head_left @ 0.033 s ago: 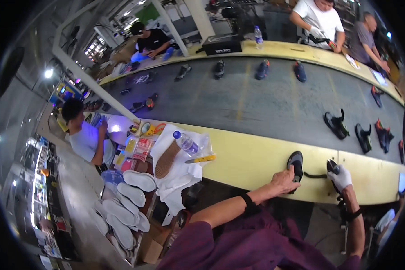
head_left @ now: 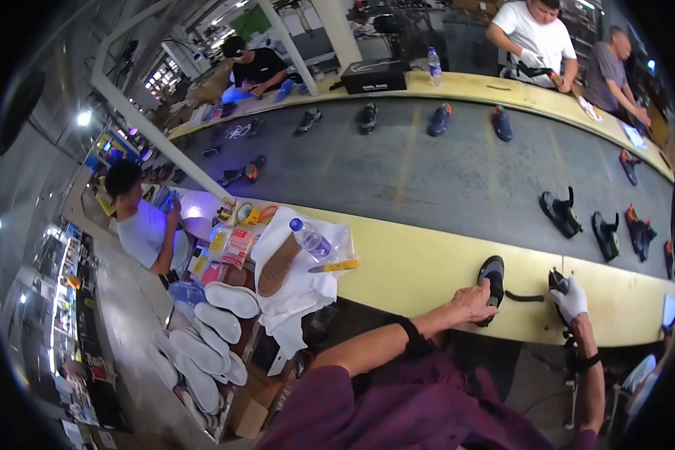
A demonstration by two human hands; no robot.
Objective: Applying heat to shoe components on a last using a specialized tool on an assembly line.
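Yellow tabletop [head_left: 412, 262], left hand [head_left: 471, 303] still on shoe [head_left: 492, 268]

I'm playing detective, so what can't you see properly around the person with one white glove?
All in the head view:
- Part of the grey-and-black shoe: covered by the bare left hand.
- Much of the dark, shoe-shaped item: hidden by the white-gloved right hand.
- The dark shoe at the far right: cut off by the picture's black rim.
- Small dark shoes at the far left: too tiny and dim to count.
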